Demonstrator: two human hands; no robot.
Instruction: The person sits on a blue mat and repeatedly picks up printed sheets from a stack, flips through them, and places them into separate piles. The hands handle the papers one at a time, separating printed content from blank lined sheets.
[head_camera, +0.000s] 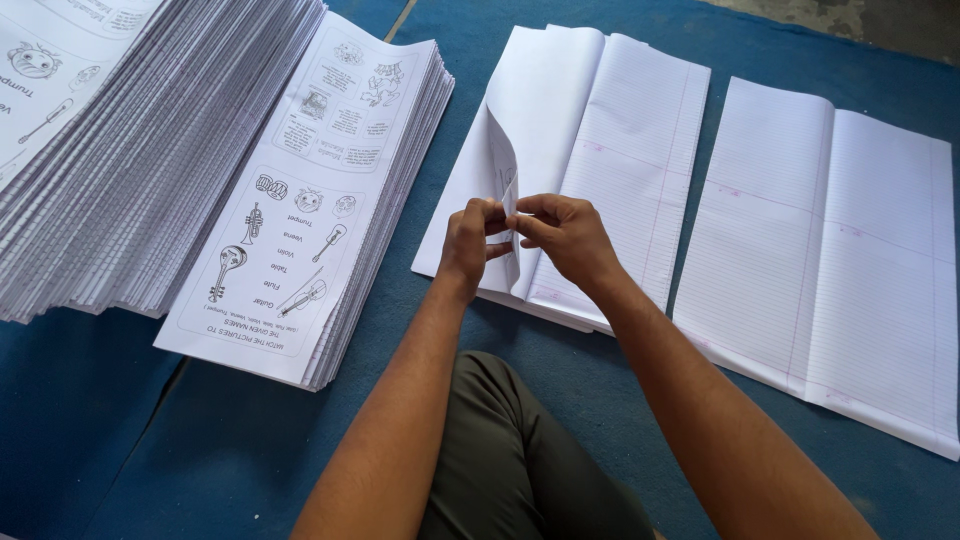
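1. Two hands meet on one lifted sheet (503, 160): I see my left hand (470, 240) and right hand (568, 235) both pinching its near edge, equally close
2. Sheet's long axis runs away from me, atop the middle ruled stack (625, 150)
3. Count: two ruled stacks, second (830, 250) rightward; two printed worksheet piles (310, 200), left

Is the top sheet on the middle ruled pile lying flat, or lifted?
Lifted. Both hands, left hand and right hand, pinch the top sheet, which curls up off the ruled pile.
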